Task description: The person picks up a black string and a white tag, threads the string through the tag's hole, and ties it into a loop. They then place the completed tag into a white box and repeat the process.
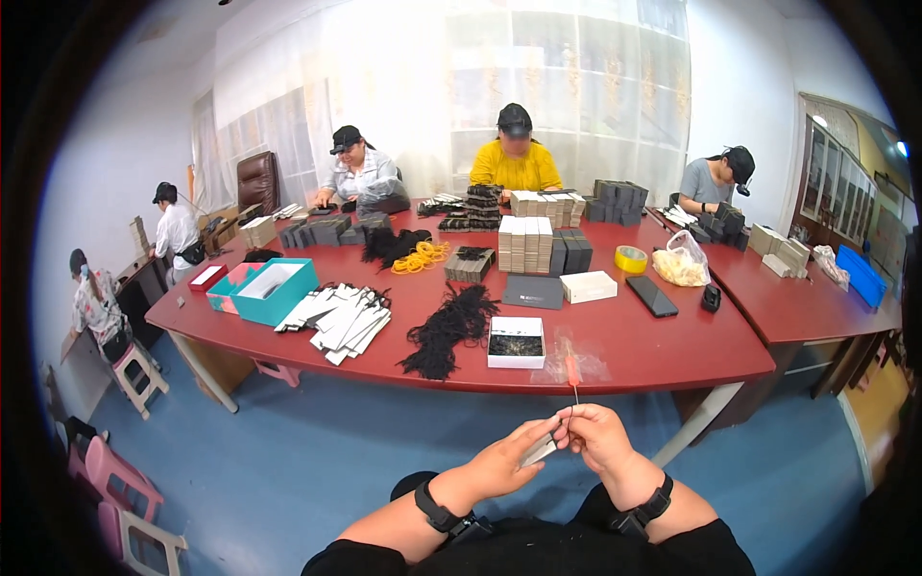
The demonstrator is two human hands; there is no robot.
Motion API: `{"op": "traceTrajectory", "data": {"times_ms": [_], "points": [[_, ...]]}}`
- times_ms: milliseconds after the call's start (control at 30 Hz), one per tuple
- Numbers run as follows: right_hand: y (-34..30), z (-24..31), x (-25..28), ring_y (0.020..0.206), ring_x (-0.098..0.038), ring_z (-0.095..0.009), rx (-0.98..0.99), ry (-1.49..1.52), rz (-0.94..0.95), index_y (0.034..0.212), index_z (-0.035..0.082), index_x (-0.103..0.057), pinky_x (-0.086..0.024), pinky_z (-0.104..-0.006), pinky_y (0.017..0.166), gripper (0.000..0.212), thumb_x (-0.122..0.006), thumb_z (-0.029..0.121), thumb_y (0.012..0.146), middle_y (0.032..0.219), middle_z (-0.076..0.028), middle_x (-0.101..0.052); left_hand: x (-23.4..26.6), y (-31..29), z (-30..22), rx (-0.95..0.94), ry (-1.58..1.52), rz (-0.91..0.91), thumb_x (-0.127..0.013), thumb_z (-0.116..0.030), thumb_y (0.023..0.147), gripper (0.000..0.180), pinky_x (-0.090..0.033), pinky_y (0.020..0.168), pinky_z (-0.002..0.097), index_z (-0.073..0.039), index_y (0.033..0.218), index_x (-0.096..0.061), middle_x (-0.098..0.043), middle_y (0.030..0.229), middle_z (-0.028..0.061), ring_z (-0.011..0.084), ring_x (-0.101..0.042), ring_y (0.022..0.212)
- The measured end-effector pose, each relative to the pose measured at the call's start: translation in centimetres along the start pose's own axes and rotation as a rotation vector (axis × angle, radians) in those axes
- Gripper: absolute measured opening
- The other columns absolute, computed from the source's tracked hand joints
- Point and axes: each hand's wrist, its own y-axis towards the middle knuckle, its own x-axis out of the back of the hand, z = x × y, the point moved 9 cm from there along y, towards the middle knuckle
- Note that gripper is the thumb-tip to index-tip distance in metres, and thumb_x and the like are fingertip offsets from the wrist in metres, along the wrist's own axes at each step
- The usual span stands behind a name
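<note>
My left hand [501,468] is closed on a small pale card [540,450], its flat side partly hidden by the fingers. Beside it, my right hand [597,439] pinches a thin dark strand, seemingly a cord. That strand runs up toward the thin shaft of an orange-handled tool [572,369] at the table's near edge; whether they join is too small to tell. Under the tool lies clear plastic wrap [597,367]. Just left of it stands a white box [517,361] with small dark bits inside. A heap of black cords [448,331] lies further left.
The red table [634,358] bears white tags [348,324], a teal box [279,291], yellow cords [421,257], stacked cards [524,246], yellow tape [630,258] and a phone [651,296]. Several people work around the room. Plastic stools [123,472] stand at the left.
</note>
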Motion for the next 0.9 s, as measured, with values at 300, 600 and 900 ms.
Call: {"op": "traceTrajectory", "data": {"times_ms": [300, 600, 900], "points": [[-2.3, 6.5, -0.3, 0.065, -0.062, -0.014, 0.637, -0.897, -0.214, 0.09, 0.0, -0.067, -0.05, -0.0246, 0.062, 0.017, -0.052, 0.001, 0.084, 0.074, -0.008, -0.066, -0.6, -1.1, 2.3, 0.157, -0.01, 0.118, -0.058, -0.003, 0.082, 0.053, -0.04, 0.096, 0.0336, -0.003, 0.132, -0.04, -0.048, 0.123, 0.0155, 0.0289, -0.05, 0.114], [-1.3, 5.5, 3.4, 0.069, -0.06, -0.011, 0.69, -0.21, -0.408, 0.091, 0.0, -0.063, -0.049, -0.0234, 0.064, 0.013, -0.051, -0.003, 0.085, 0.076, -0.007, -0.065, -0.1, -2.3, 5.1, 0.331, -0.39, -0.052, -0.056, -0.008, 0.088, 0.043, -0.045, 0.084, 0.0304, -0.004, 0.128, -0.04, -0.054, 0.103, 0.0102, 0.0181, -0.056, 0.094], [-9.5, 8.8, -6.1, 0.067, -0.063, -0.022, 1.479, -1.107, 0.234, 0.082, 0.009, -0.062, -0.051, -0.0318, 0.057, 0.019, -0.063, -0.002, 0.067, 0.069, -0.005, -0.058, -3.6, -5.6, 8.9, 0.717, -0.457, 0.487, -0.042, -0.031, 0.097, 0.048, -0.035, 0.101, 0.0327, -0.007, 0.138, -0.036, -0.05, 0.13, 0.0148, 0.0273, -0.048, 0.12]]}}
